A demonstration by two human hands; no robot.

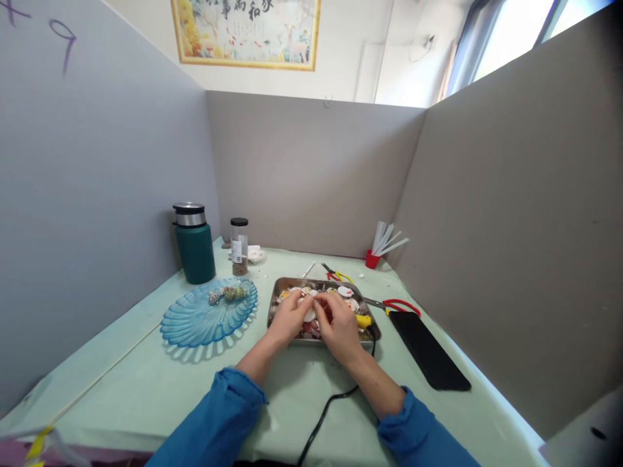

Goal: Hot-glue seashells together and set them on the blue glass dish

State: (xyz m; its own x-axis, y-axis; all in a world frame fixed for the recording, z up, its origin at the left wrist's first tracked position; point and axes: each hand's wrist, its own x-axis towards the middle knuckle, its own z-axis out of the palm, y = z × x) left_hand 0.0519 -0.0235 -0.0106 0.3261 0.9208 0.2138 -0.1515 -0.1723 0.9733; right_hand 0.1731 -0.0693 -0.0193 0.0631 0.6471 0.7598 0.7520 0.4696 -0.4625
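Tray: rectangular, shiny metal; lay at frame centre, heaped with rounded pale pieces.
Left hand, right hand: bent fingers met above tray; what they grasped could not be told.
Plate: translucent blue, scalloped; lay left of centre.

Grey partitions left, centre, right. White wall, gold-framed poster, top centre. Bright window, upper right. Pale-green tabletop, bottom.

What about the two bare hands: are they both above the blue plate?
No, the left hand and right hand are both over the metal tray, right of the blue plate.
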